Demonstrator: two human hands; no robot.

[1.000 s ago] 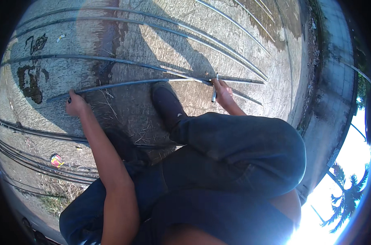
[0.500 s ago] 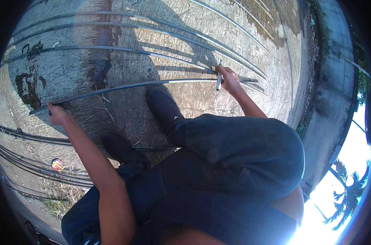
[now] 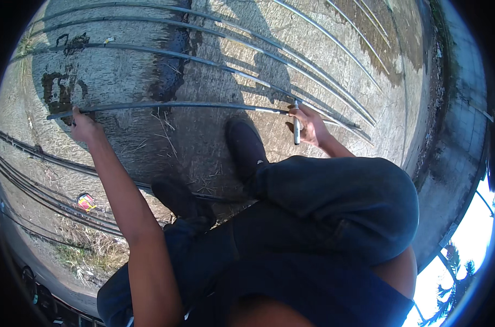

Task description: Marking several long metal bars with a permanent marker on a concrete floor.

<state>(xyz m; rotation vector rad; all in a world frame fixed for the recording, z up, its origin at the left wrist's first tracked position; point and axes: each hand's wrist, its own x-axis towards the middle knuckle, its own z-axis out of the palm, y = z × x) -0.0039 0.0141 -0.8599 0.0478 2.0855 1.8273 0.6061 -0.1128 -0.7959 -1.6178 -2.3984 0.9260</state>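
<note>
A long thin metal rod [image 3: 193, 104] runs left to right in front of my feet. My left hand [image 3: 86, 127] is closed around it near its left end. At the rod's right part is my right hand [image 3: 314, 126], with a white-and-grey marker pen [image 3: 296, 128] held between thumb and fingers. The pen points roughly away from me, across the rod's line. My right fingertips meet the rod; whether they grip it too I cannot tell. Just beyond lies another metal rod [image 3: 204, 60], close to the pen's far end.
More long rods [image 3: 231, 38] lie farther off on the rough concrete ground [image 3: 122, 71]. Behind my left arm is a bundle of dark rods [image 3: 57, 206], beside a red-and-yellow wrapper [image 3: 86, 202] and dry grass [image 3: 100, 250]. A concrete wall [image 3: 454, 147] stands at the right.
The whole view has shifted, with the ground sliding right and slightly up. My right hand has come a little nearer to my foot, marker pen still in it. My left hand keeps its hold.
</note>
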